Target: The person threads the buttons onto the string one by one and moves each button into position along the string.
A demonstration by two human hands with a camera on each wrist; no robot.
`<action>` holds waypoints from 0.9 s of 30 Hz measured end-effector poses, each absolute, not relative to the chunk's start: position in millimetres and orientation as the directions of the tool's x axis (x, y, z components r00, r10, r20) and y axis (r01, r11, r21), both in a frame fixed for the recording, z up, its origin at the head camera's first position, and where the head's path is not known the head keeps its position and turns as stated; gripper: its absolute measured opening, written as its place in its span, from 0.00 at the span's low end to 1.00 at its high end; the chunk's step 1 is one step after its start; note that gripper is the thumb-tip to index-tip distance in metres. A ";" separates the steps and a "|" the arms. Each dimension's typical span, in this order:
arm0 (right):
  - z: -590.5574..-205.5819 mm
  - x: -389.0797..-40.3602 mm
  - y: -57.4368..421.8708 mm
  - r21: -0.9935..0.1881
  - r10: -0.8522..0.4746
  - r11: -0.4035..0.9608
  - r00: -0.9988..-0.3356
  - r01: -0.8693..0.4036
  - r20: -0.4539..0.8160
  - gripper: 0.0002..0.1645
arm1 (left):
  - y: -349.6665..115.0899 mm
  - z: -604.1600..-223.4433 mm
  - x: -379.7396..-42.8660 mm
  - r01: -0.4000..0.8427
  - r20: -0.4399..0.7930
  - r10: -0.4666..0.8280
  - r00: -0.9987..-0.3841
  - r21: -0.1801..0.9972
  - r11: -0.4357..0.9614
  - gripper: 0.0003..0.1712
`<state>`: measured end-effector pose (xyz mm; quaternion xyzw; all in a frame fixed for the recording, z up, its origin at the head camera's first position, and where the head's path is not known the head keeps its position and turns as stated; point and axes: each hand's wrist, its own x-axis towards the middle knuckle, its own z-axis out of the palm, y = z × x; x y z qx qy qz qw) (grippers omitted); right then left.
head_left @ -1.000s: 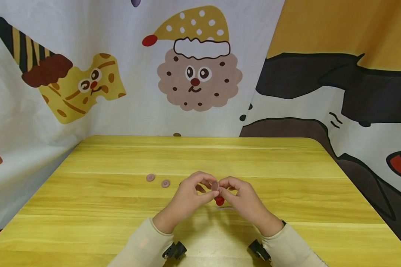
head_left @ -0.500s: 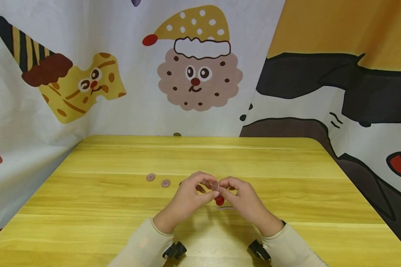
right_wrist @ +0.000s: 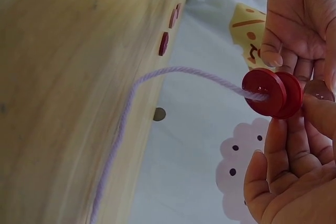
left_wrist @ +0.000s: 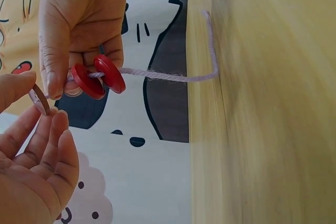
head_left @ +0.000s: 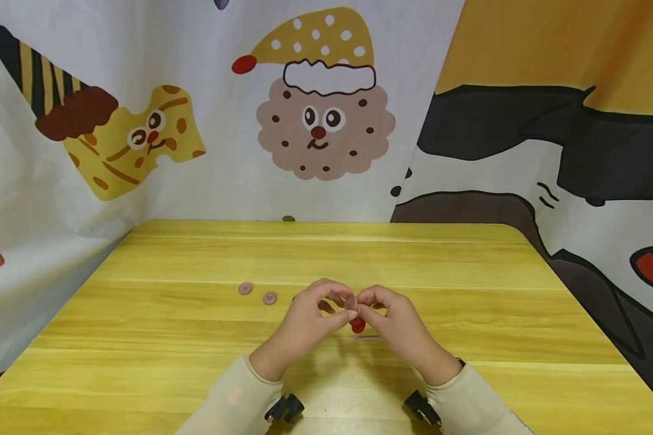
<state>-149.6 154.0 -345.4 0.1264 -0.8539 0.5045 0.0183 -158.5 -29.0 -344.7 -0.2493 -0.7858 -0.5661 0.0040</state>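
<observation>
My left hand (head_left: pixel 310 317) pinches a brownish-pink button (left_wrist: pixel 39 99) between thumb and fingers, held on edge above the table. Facing it, my right hand (head_left: pixel 394 317) pinches a lilac yarn string (left_wrist: pixel 168 76) near the button. Two red buttons (left_wrist: pixel 109 73) are threaded on the string and hang just below the right fingertips. From them the string runs down onto the table, as the right wrist view shows. The fingertips of both hands nearly meet. Whether the string's tip is inside the brownish-pink button's hole cannot be told.
Two pinkish buttons (head_left: pixel 269 298) lie on the wooden table (head_left: pixel 168 344), left of the hands. A dark red button (right_wrist: pixel 164 43) lies closer, mostly hidden by my left hand in the head view. Behind the table hangs a cartoon-print curtain (head_left: pixel 212 193).
Both hands keep almost the same pose and grip. The right hand has shifted up very slightly, and the red buttons with it.
</observation>
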 end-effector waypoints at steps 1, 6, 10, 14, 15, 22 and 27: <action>-345.4 -149.5 153.9 -0.857 -0.195 0.460 -0.968 -0.234 0.160 0.02 | -28.9 -344.8 -158.5 0.400 0.293 0.386 -0.875 0.886 0.234 0.11; -345.6 -148.8 154.0 -0.846 -0.197 0.469 -0.964 -0.253 0.179 0.02 | -28.8 -344.4 -157.8 0.406 0.298 0.387 -0.873 0.884 0.234 0.12; -345.5 -148.2 154.3 -0.842 -0.205 0.467 -0.959 -0.270 0.194 0.02 | -28.3 -344.2 -157.4 0.405 0.298 0.384 -0.874 0.883 0.236 0.12; -345.3 -147.9 154.2 -0.851 -0.194 0.456 -0.962 -0.261 0.191 0.02 | -27.7 -344.1 -157.1 0.406 0.299 0.378 -0.876 0.881 0.242 0.12; -345.2 -147.8 154.2 -0.857 -0.191 0.449 -0.964 -0.254 0.186 0.02 | -27.5 -344.1 -157.1 0.406 0.299 0.378 -0.876 0.881 0.243 0.12; -344.3 -146.7 154.8 -0.893 -0.213 0.387 -0.965 -0.229 0.156 0.05 | -27.6 -344.8 -157.0 0.409 0.302 0.380 -0.874 0.880 0.242 0.12; -344.9 -146.5 155.6 -0.908 -0.260 0.341 -0.953 -0.244 0.158 0.06 | -27.6 -345.0 -157.6 0.400 0.296 0.370 -0.881 0.883 0.247 0.12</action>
